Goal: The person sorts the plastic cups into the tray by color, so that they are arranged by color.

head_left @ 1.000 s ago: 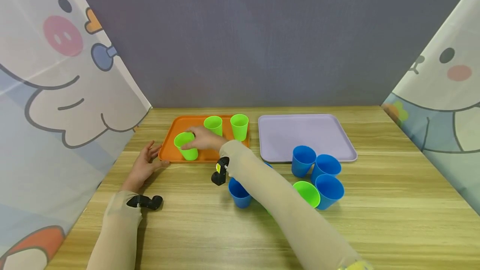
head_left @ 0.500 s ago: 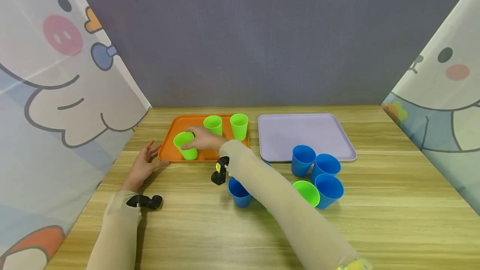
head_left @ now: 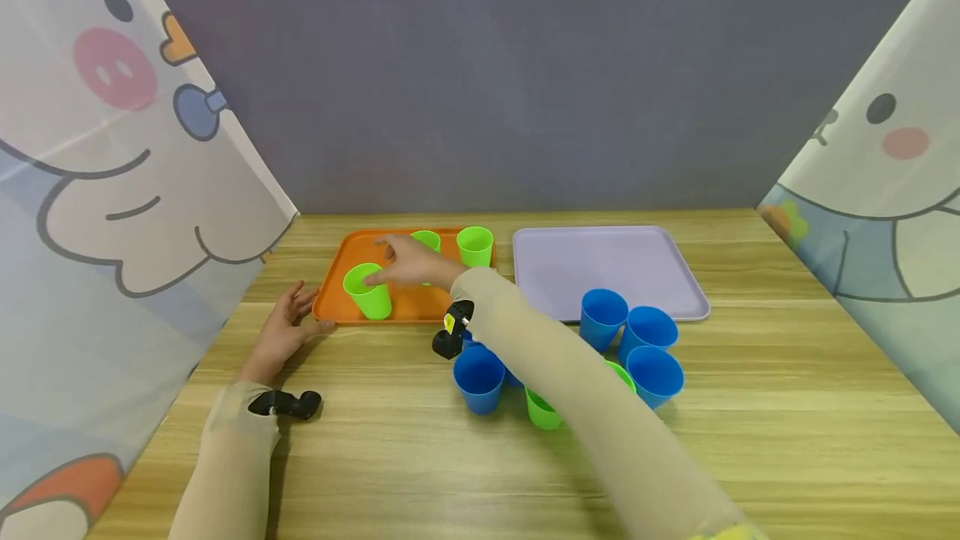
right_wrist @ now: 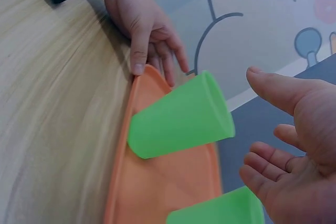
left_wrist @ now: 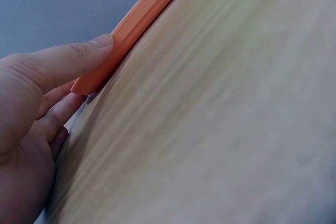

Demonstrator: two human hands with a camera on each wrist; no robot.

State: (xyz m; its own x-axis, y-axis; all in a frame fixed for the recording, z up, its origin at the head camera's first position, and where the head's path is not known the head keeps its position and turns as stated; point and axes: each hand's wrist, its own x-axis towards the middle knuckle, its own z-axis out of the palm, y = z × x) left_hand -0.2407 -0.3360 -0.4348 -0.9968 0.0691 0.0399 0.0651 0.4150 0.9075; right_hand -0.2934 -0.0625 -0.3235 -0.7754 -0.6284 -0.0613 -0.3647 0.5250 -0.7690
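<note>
The right hand (head_left: pixel 408 262) has just released the green cup (head_left: pixel 371 302), fingers apart and clear; the cup now stands unaided on the orange tray (head_left: pixel 417 305) near the worktop's (head_left: pixel 375 457) far left corner, joining two more green cups (head_left: pixel 476 250). The left hand's (head_left: pixel 281 333) fingers, loosely spread, touch the tray's corner.

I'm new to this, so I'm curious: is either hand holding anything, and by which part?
The left hand holds the orange tray by its near left corner; the right hand, open beside a green cup, holds nothing.
</note>
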